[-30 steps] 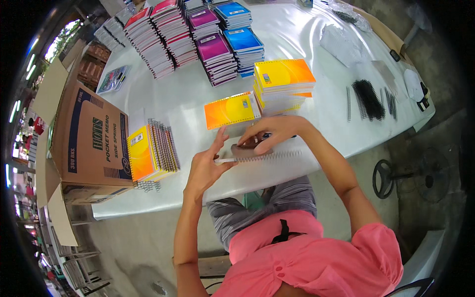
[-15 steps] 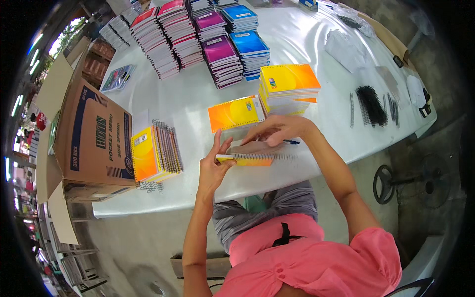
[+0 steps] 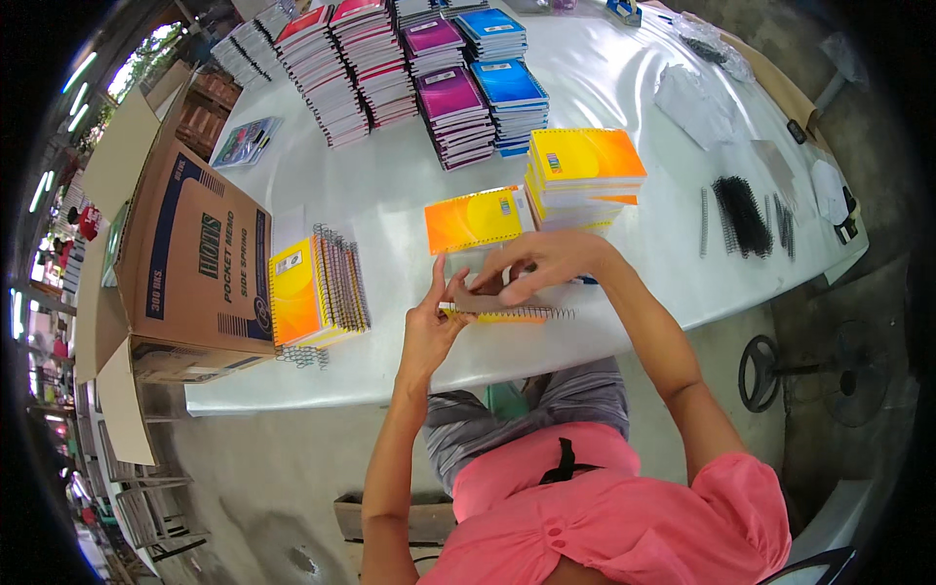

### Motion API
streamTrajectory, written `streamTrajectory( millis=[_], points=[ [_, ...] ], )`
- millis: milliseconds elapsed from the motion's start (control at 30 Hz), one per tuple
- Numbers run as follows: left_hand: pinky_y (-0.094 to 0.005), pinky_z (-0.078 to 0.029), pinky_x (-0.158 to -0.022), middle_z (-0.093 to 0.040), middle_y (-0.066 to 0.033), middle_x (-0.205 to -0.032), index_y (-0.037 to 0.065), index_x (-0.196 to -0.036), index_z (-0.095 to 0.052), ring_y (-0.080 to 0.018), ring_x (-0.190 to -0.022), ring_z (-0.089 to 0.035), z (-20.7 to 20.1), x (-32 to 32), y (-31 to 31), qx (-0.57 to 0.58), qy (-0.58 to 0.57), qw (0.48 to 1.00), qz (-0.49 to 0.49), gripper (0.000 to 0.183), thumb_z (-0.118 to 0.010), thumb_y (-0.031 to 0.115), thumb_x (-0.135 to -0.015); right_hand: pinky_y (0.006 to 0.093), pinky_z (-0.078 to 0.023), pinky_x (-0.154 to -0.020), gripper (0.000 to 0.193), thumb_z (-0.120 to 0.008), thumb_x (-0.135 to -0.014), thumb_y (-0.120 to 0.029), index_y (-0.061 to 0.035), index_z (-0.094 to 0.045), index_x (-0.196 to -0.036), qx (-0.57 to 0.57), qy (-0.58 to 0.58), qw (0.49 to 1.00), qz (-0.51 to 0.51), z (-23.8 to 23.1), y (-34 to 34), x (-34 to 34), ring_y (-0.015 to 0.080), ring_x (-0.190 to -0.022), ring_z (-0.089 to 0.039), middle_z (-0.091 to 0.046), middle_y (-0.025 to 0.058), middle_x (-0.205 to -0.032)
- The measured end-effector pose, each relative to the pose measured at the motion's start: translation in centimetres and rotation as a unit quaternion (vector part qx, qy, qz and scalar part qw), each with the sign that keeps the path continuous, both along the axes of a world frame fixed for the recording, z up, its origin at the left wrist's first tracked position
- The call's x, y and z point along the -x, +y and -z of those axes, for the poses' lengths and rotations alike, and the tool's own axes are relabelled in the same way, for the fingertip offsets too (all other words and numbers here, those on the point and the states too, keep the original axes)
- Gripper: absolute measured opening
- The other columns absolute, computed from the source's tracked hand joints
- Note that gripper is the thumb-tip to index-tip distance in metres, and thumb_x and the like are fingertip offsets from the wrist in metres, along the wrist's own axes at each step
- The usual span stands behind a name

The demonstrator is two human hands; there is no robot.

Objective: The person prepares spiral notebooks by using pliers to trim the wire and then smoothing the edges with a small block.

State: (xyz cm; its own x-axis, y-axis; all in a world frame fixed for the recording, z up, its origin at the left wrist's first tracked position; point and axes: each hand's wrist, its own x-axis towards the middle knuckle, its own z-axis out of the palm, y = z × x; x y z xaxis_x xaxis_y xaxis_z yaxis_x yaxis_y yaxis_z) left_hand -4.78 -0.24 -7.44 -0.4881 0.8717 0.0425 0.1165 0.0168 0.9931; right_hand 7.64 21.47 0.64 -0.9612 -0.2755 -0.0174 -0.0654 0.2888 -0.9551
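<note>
Over the table's near edge, my left hand (image 3: 429,324) pinches the left end of a small yellow-orange notebook (image 3: 517,317), held edge-up. A dark spiral wire (image 3: 560,313) runs along its upper edge and sticks out past the right end. My right hand (image 3: 556,257) arches over the notebook, bent fingers apart, fingertips close to the left hand; whether they touch the wire is hard to see. Just beyond lies another yellow-orange notebook (image 3: 475,220), beside a taller yellow-orange stack (image 3: 588,161). A blue pen (image 3: 588,280) is partly hidden by my right hand.
Left stands an open cardboard box (image 3: 200,253), near a row of spiral-bound yellow notebooks (image 3: 317,288). Purple (image 3: 453,102), blue (image 3: 510,88) and red (image 3: 370,68) notebook stacks stand farther back. Loose black spiral wires (image 3: 743,216) lie at the right.
My right hand has shifted left along the notebook, its fingers now nearer my left hand. The whole view has moved slightly. My left hand keeps its hold.
</note>
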Motion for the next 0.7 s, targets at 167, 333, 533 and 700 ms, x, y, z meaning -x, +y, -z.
streamTrajectory(
  millis=[167, 333, 533, 700],
  points=[
    [-0.0266, -0.052, -0.084, -0.059, -0.0107, -0.136, 0.017, -0.156, -0.019, -0.0158, -0.120, -0.057, 0.4, 0.5, -0.3, 0.030, 0.030, 0.999, 0.019, 0.098, -0.078, 0.006, -0.079, 0.0322, -0.049, -0.082, 0.053, -0.069, -0.086, -0.041, -0.0067, -0.063, -0.126, -0.098, -0.026, 0.993, 0.060, 0.0, -0.4, -1.0, 0.0200, -0.093, -0.062, -0.066, 0.0102, -0.104],
    [-0.0260, -0.051, -0.081, -0.061, -0.0082, -0.134, 0.012, -0.148, -0.041, -0.0155, -0.117, -0.059, -0.8, 1.1, -1.0, -0.022, -0.004, 0.995, 0.098, 0.070, -0.073, 0.015, -0.086, 0.0341, -0.049, -0.084, 0.052, -0.072, -0.084, -0.041, -0.0053, -0.065, -0.122, -0.223, 0.070, 0.959, 0.162, -2.2, 1.4, -8.9, 0.0244, -0.093, -0.062, -0.065, 0.0137, -0.102],
    [-0.0319, -0.047, -0.097, -0.065, -0.0121, -0.127, 0.006, -0.128, -0.063, -0.0218, -0.123, -0.057, -1.6, 0.6, -1.3, 0.028, 0.071, 0.995, 0.057, 0.042, -0.069, 0.024, -0.091, 0.0410, -0.046, -0.089, 0.048, -0.076, -0.079, -0.034, -0.0064, -0.067, -0.117, -0.428, -0.105, 0.816, 0.373, -0.5, 4.7, -17.9, 0.0320, -0.104, -0.058, -0.063, 0.0159, -0.110],
    [-0.0342, -0.050, -0.096, -0.067, -0.0097, -0.123, 0.006, -0.126, -0.063, -0.0265, -0.124, -0.057, -3.0, -1.4, -2.8, -0.058, 0.238, 0.961, -0.128, 0.043, -0.072, 0.021, -0.087, 0.0449, -0.038, -0.099, 0.051, -0.075, -0.079, -0.028, -0.0108, -0.060, -0.125, -0.407, 0.154, 0.796, 0.420, 4.7, -0.5, -11.9, 0.0332, -0.118, -0.049, -0.056, 0.0166, -0.124]
  ],
)
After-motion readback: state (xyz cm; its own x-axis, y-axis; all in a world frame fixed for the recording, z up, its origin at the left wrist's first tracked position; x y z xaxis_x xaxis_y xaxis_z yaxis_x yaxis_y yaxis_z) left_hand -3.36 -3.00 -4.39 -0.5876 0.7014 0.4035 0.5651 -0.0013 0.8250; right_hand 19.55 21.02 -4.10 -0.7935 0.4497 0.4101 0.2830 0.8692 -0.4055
